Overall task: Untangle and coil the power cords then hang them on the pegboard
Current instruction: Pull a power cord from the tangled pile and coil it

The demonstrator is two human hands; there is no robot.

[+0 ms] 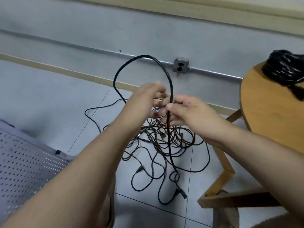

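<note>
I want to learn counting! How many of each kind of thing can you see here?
Hands: 2, left hand, right hand
Cord loop held up: 1
Cord tangles on floor: 1
Cord bundles on table: 1
Wooden tables: 1
Wall outlets: 1
Pegboards: 1
Total: 8

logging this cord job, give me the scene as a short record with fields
held cord: thick black cord, arched in a loop above both hands
right hand: grip pinched on the held cord
left hand: beside the loop, blurred, grip unclear
floor: tangle of thin cords on tiles
table: wooden, right side, carries a black bundled cord
pegboard: lower left, nothing visibly hung
wall: outlet box
</note>
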